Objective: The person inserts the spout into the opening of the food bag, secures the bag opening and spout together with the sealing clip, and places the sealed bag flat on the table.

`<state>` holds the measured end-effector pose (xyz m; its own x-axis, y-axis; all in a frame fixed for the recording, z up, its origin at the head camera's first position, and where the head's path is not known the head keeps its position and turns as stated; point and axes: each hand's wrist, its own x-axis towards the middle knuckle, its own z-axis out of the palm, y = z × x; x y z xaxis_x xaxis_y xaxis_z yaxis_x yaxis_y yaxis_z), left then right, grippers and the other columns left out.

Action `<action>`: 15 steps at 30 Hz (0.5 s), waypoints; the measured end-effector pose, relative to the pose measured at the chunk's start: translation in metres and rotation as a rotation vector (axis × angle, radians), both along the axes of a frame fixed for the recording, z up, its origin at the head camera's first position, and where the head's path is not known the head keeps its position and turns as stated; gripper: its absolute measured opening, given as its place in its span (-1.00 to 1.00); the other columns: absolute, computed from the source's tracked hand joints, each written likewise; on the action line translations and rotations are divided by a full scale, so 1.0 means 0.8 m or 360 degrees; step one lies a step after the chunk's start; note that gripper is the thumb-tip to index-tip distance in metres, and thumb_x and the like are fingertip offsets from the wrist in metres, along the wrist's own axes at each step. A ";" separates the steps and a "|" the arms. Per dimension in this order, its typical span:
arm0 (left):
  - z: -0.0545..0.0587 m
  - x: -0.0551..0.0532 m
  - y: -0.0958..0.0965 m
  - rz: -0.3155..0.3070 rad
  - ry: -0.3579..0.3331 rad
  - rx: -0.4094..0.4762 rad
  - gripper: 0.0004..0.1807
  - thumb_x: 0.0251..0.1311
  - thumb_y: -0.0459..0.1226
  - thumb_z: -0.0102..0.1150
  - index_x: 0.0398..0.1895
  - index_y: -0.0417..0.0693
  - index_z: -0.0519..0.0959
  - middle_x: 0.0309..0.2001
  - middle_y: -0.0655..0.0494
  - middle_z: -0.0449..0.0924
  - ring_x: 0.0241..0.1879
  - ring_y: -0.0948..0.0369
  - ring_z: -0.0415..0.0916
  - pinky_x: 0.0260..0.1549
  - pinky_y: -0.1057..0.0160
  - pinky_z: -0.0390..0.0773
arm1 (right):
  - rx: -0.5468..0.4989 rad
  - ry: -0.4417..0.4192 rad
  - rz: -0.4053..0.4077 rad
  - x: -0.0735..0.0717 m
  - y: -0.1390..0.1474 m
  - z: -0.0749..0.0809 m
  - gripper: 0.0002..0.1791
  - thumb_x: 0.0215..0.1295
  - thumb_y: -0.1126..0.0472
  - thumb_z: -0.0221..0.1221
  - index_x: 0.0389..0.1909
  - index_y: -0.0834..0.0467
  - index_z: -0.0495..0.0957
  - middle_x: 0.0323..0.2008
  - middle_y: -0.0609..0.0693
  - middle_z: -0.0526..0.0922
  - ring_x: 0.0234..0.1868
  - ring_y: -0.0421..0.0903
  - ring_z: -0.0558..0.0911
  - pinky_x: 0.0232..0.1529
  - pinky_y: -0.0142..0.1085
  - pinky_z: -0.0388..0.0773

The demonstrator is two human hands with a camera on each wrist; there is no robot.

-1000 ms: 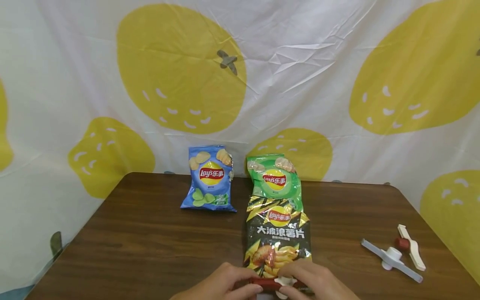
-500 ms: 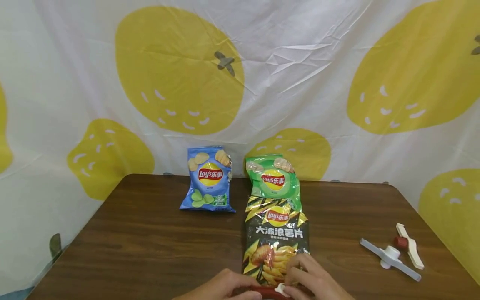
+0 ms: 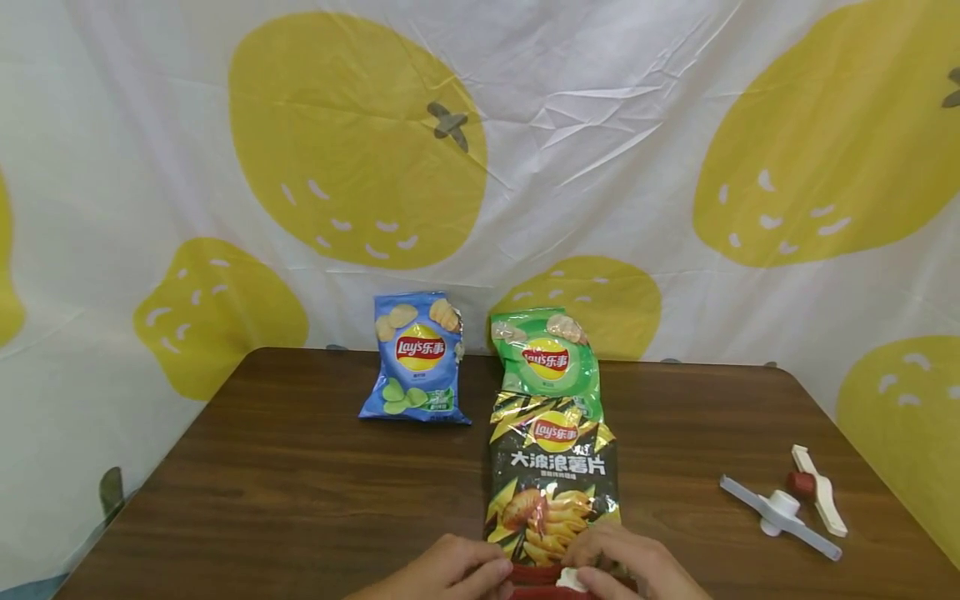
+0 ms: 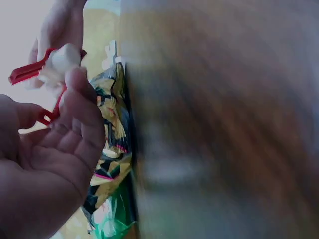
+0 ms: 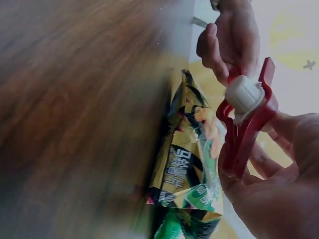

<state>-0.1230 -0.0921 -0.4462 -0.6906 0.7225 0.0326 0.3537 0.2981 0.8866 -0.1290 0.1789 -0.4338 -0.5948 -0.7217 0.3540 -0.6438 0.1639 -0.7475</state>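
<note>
A red bag clip (image 3: 534, 575) with a white cap (image 5: 244, 94) is held between both hands near the front table edge. Its two red arms stand apart in the wrist views. My left hand (image 3: 453, 571) pinches one end of the clip, fingers curled. At the other end, my right hand (image 3: 637, 562) grips the clip beside the cap. Just beyond the hands lies a black and gold chip bag (image 3: 553, 479), its upper end overlapping a green chip bag (image 3: 551, 354). Whether the hands touch the black bag is hard to tell.
A blue chip bag (image 3: 418, 358) leans at the back, left of the green one. Two more clips lie at the right: a grey one with a white cap (image 3: 782, 517) and a white one with a red cap (image 3: 823, 492). A lemon-print cloth (image 3: 585, 167) hangs behind the table.
The clip dipped lower in the head view and then came up slightly, now showing two red bars with a gap between them. Both hands shifted their fingers a little. The bags stayed put.
</note>
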 end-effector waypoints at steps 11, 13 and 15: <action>-0.058 -0.018 0.002 0.0095 0.0083 -0.0408 -0.72 0.28 -0.01 -0.18 -0.38 0.17 0.54 -0.59 0.43 0.46 -0.65 0.49 0.38 -0.70 0.44 0.40 | 0.0167 -0.0187 -0.0288 0.002 0.001 0.008 -0.89 0.37 0.18 -0.12 -0.21 -0.07 0.36 -0.35 -0.21 0.55 -0.34 -0.29 0.48 -0.39 -0.43 0.38; -0.045 -0.012 0.006 0.0102 0.0110 -0.0503 -0.74 0.27 -0.04 -0.16 -0.38 0.14 0.54 -0.60 0.43 0.45 -0.66 0.50 0.37 -0.71 0.45 0.40 | 0.0083 -0.0197 -0.0289 0.002 0.000 0.007 -0.90 0.38 0.22 -0.14 -0.19 -0.02 0.32 -0.44 -0.18 0.53 -0.42 -0.28 0.48 -0.45 -0.42 0.39; -0.026 -0.004 0.011 0.0119 0.0157 -0.0611 -0.75 0.27 -0.08 -0.14 -0.39 0.10 0.53 -0.62 0.41 0.42 -0.67 0.50 0.36 -0.70 0.46 0.39 | -0.0024 -0.0238 -0.0283 0.001 -0.001 0.005 -0.91 0.38 0.26 -0.17 -0.19 0.05 0.29 -0.53 -0.15 0.46 -0.51 -0.27 0.45 -0.52 -0.41 0.40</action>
<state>-0.1264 -0.0830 -0.4667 -0.7487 0.6430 -0.1611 0.3963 0.6291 0.6687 -0.1284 0.1779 -0.4296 -0.7590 -0.5960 0.2622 -0.4874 0.2530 -0.8357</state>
